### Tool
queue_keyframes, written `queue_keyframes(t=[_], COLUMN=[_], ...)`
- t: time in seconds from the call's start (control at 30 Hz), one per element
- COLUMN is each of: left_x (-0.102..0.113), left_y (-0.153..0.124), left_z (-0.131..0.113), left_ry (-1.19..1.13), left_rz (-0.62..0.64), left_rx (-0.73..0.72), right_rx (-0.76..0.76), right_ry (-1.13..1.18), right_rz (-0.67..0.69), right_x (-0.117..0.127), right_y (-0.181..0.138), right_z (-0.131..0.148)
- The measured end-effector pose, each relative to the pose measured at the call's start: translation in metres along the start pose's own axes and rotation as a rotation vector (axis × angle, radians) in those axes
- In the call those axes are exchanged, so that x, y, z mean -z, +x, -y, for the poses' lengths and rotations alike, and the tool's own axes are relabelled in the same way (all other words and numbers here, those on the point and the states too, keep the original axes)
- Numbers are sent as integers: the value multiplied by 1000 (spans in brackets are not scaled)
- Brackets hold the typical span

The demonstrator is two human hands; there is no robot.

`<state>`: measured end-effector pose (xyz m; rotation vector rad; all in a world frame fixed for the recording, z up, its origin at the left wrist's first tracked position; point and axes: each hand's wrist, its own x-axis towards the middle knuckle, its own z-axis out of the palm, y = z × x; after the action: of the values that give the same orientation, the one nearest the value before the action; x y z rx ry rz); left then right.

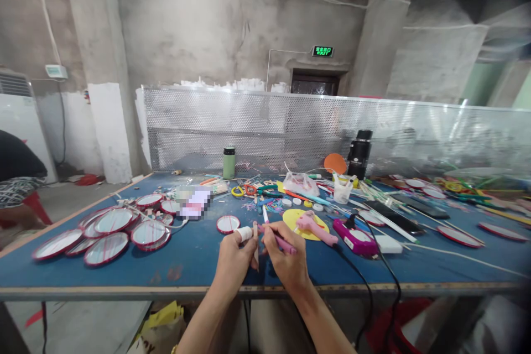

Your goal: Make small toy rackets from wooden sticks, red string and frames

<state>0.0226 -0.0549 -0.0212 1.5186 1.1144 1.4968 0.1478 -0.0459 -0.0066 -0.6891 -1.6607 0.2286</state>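
My left hand (234, 259), with white wrapping on one finger, is closed on a thin flat wooden stick (256, 257) held upright over the table. Close beside it, my right hand (288, 257) is wrapped round a pink pen-like tool (286, 245), whose end shows past the fingers. A slim white pen-like thing (265, 213) stands up just beyond the right fingers; whether it is gripped too, I cannot tell. Beyond my left hand lies a round red-rimmed mirror (228, 224). To the right, a pink glue gun (315, 227) rests on a yellow disc (290, 218).
Several red-rimmed mirrors (114, 220) are piled left, near a phone (194, 203). A purple device (355, 237) with black cables, a black phone (394, 217) and a white cup (342, 191) lie right. A green bottle (229, 163) and black flask (359, 155) stand before the perforated metal screen (257, 116).
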Motion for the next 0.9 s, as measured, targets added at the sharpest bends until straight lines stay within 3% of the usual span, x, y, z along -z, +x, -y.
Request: queue_keyframes(t=[0.9], left_x=[1], left_y=[1], left_z=[2], left_ry=[-9], left_rz=[7], left_rx=[-6], right_rx=[-34], right_ry=[23], right_rz=[-3], right_x=[-1], right_y=[0], right_z=[-2])
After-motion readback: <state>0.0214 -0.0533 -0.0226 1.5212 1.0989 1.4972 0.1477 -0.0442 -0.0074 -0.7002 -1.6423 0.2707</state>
